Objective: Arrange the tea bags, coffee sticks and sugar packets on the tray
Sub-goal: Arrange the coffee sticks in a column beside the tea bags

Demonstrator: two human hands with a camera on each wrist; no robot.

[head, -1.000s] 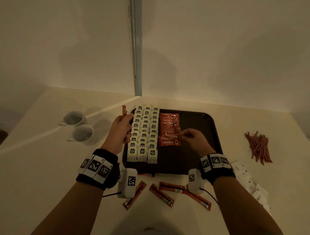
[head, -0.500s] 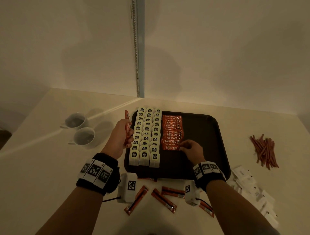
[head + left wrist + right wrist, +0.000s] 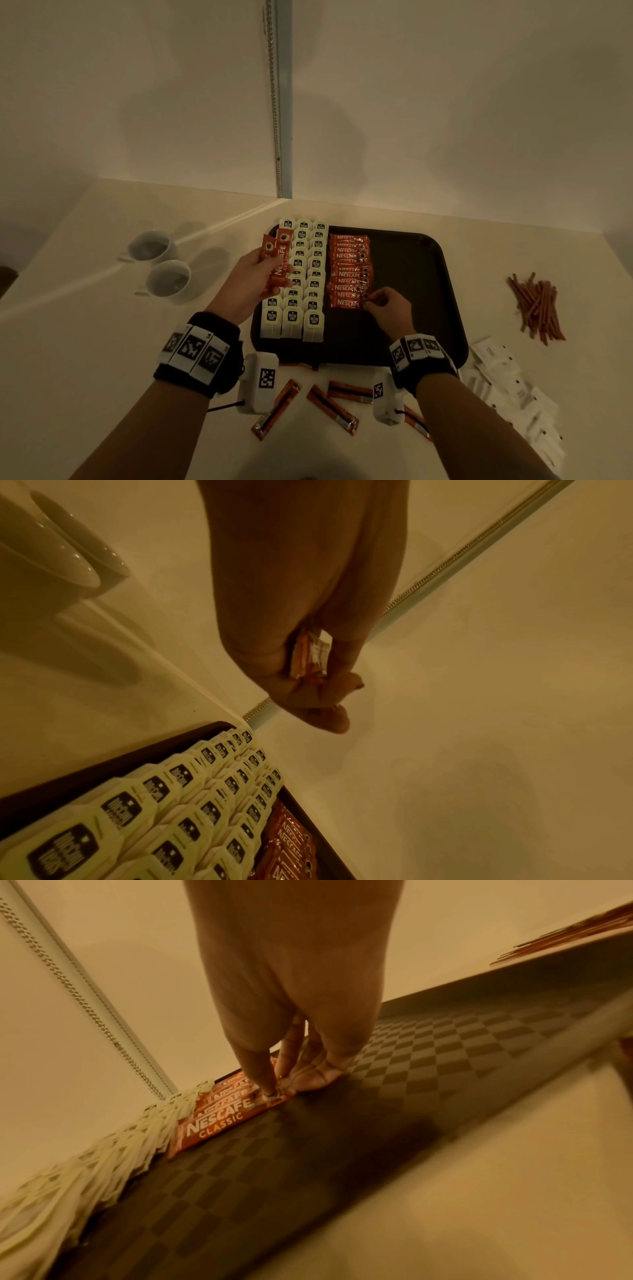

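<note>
The right hand (image 3: 387, 306) pinches the end of the front red paper coffee stick (image 3: 346, 303) and sets it flat at the near end of the red row on the dark brown plastic tray (image 3: 445, 308). The left hand (image 3: 251, 284) is closed around a few more red coffee sticks (image 3: 278, 265), held up over the tray's left edge, above the three rows of pale paper tea bags (image 3: 301, 274). This looks like the coffee step. Next, the right hand likely needs another stick from the left hand. More loose sticks (image 3: 332, 404) lie on the pale worktop (image 3: 85, 342) by the tray's near edge. White sugar packets (image 3: 507, 383) wait near the tray's near right corner.
</note>
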